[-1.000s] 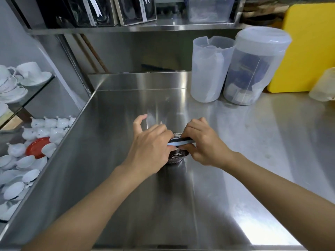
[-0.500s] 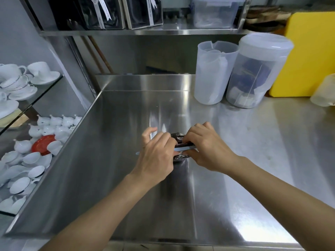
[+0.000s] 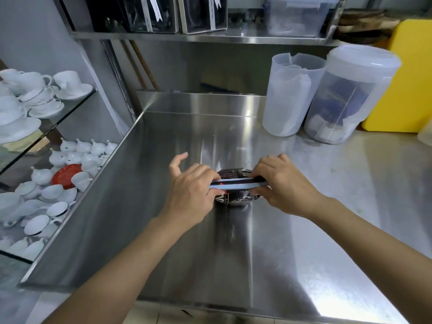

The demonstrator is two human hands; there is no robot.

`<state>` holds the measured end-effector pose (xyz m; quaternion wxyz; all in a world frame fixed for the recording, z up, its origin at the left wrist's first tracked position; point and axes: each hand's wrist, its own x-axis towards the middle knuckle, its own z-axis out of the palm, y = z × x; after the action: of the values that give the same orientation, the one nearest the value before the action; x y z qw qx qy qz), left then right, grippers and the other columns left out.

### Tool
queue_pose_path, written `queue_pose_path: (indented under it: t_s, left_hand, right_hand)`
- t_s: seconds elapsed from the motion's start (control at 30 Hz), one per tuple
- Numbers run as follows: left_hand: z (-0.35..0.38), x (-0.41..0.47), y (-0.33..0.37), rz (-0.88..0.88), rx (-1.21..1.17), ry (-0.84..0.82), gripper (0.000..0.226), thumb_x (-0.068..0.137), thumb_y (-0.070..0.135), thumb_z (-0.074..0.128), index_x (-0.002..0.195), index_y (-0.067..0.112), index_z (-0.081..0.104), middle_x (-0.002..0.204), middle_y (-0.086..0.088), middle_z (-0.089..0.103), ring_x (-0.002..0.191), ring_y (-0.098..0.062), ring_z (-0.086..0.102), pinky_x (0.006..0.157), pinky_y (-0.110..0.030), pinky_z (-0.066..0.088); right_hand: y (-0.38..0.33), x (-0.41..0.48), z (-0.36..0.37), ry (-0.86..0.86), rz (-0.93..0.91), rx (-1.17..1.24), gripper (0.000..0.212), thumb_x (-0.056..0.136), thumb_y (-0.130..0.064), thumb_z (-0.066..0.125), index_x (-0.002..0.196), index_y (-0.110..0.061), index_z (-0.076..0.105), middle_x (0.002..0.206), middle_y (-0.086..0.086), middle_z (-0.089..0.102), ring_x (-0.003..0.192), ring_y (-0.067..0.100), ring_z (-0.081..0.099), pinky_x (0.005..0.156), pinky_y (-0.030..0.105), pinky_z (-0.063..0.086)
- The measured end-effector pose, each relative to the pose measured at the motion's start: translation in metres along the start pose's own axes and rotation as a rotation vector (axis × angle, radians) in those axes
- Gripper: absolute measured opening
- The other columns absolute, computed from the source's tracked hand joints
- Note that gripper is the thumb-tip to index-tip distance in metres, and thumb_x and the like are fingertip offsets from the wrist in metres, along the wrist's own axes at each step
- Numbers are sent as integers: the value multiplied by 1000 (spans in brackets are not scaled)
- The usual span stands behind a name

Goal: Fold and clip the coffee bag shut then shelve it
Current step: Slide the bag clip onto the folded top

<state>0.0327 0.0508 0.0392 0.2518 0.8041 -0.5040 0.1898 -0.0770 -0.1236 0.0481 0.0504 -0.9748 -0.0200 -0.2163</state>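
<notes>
A dark coffee bag (image 3: 235, 198) with white print stands on the steel counter (image 3: 245, 253), seen from above. A long pale blue clip (image 3: 236, 185) lies across its folded top. My left hand (image 3: 191, 195) pinches the clip's left end, with the thumb raised. My right hand (image 3: 284, 185) grips the clip's right end and the bag top. Most of the bag's sides are hidden under both hands.
Two translucent plastic containers (image 3: 292, 94) (image 3: 350, 97) stand at the back right beside a yellow board (image 3: 406, 78). A steel shelf (image 3: 198, 38) above holds dark boxes and a clear tub. White cups and teapots (image 3: 42, 94) fill glass shelves on the left.
The clip now shows full length across the bag top. My hands have spread a little toward its two ends. The camera has tilted up slightly.
</notes>
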Motion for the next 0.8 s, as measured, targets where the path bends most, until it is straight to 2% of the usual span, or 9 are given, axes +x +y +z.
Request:
queue_pose_path:
  t_s: [0.13, 0.23, 0.33, 0.43, 0.57, 0.67, 0.7, 0.77, 0.8]
  left_hand:
    - [2, 2, 0, 29, 14, 20, 14, 61, 21, 72, 68, 13, 64, 64, 6, 62, 64, -16, 61, 103, -31, 6]
    - [4, 5, 1, 41, 12, 26, 16, 58, 15, 77, 67, 12, 64, 62, 5, 62, 62, -17, 61, 103, -31, 6]
    - [5, 7, 1, 36, 0, 32, 15, 61, 21, 74, 66, 11, 64, 61, 4, 62, 61, -17, 61, 103, -30, 6]
    - [7, 7, 3, 35, -30, 36, 13, 62, 20, 72, 65, 10, 63, 59, 2, 61, 59, -18, 60, 102, -29, 8]
    - [9, 8, 5, 31, -54, 35, 13, 62, 18, 71, 62, 9, 61, 56, 1, 57, 55, -19, 57, 102, -28, 9]
    - [8, 10, 3, 35, -60, 40, 14, 63, 17, 71, 61, 9, 60, 54, 1, 54, 54, -18, 56, 100, -31, 14]
    - [8, 11, 2, 33, -63, 41, 14, 62, 17, 70, 61, 9, 60, 54, 1, 54, 54, -18, 56, 99, -32, 14]
    - [8, 12, 2, 32, -62, 48, 12, 63, 17, 69, 62, 9, 60, 54, 1, 55, 54, -18, 57, 98, -34, 17]
    - [9, 13, 3, 35, -60, 56, 11, 65, 16, 67, 62, 9, 60, 54, 1, 54, 54, -19, 57, 98, -35, 18]
  right_hand:
    - [-8, 7, -3, -29, -87, -90, 35, 62, -23, 79, 84, -1, 62, 72, 12, 61, 64, 30, 55, 63, 34, 26]
    - [-15, 13, 4, 0, -98, -95, 24, 68, -23, 62, 74, 0, 61, 65, 13, 59, 57, 30, 54, 59, 37, 26]
    - [-13, 16, 8, 28, -96, -82, 26, 76, -21, 46, 70, 0, 58, 62, 14, 57, 54, 30, 50, 57, 36, 26]
    - [-14, 16, 10, 29, -112, -65, 14, 72, -7, 47, 65, 1, 54, 60, 16, 54, 52, 30, 48, 55, 35, 25]
    - [-12, 17, 10, 24, -114, -22, 18, 73, -7, 41, 63, 1, 53, 58, 16, 53, 52, 29, 47, 55, 34, 24]
    - [-11, 21, 8, -11, -114, -77, 3, 67, 4, 56, 66, 1, 54, 62, 16, 54, 54, 30, 48, 56, 34, 24]
    - [-12, 22, 10, -23, -114, -96, 7, 65, 6, 60, 69, 2, 55, 65, 16, 56, 57, 30, 50, 58, 35, 25]
    - [-12, 24, 14, -17, -128, -104, 6, 72, 0, 57, 78, 2, 58, 72, 15, 59, 62, 31, 53, 61, 38, 28]
    - [-14, 25, 15, -1, -135, -96, 13, 78, -8, 51, 80, 1, 60, 72, 14, 60, 62, 30, 53, 62, 39, 29]
